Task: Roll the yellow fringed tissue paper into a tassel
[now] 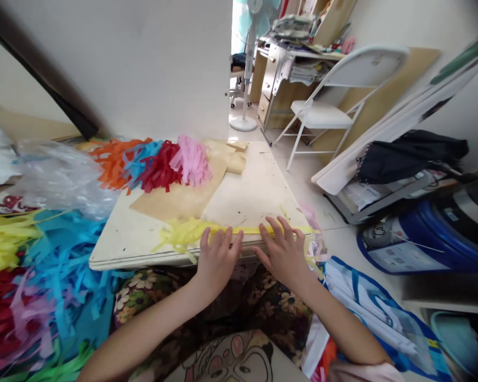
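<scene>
Soft, even daylight is filling the room, coming brightest from the doorway at 12 o'clock. Shadows are staying faint and no glare is showing. Wide-angle distortion is bending lines toward the edges, and the corners at 2 and 10 o'clock are darkening. Things at 9 o'clock are blurring slightly.
</scene>
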A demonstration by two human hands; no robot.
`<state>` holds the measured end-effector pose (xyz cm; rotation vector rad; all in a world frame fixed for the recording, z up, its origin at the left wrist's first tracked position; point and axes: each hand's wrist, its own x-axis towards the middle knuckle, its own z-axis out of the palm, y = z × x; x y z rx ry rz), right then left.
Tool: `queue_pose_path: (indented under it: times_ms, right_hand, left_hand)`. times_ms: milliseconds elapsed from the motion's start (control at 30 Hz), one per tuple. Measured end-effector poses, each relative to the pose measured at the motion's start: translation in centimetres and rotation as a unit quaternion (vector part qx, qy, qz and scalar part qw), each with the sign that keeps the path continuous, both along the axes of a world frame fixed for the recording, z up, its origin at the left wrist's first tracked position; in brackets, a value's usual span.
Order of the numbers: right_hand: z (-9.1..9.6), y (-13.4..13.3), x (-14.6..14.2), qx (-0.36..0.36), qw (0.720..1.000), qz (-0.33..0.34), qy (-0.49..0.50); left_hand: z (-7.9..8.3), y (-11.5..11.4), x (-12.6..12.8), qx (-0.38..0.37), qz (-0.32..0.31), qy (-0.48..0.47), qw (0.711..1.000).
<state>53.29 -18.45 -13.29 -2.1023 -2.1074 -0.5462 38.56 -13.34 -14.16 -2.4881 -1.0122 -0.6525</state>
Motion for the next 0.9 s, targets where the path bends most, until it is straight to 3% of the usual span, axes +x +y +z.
queue_pose_path:
  times_ms: [233,367,567,733,900]
  right_hand:
    - [-0.5,-0.2,-0.8,0.077,0.997,0.026,-0.014]
    - [0.0,0.5,-1.5,0.018,0.996,0.084,0.022]
    - [0.7,1.8,-1.3,-0.033,0.992,0.125,0.007]
    - [0.7,1.9,-0.4,-0.047,0.993,0.105,-0.023]
    - [1.1,1.7,0.8,-0.061,0.994,0.088,-0.033]
  left_hand:
    - [0.8,0.2,0.3,-0.039,-0.035,-0.013,0.999]
    - [0.7,0.4,0.1,-0.069,-0.064,-0.007,0.996]
    - [0.8,0.9,0.3,-0.090,-0.037,0.038,0.995]
    - [0.7,1.3,0.5,-0.065,0.009,0.061,0.996]
    - [0.7,1.7,0.1,-0.049,0.003,0.059,0.997]
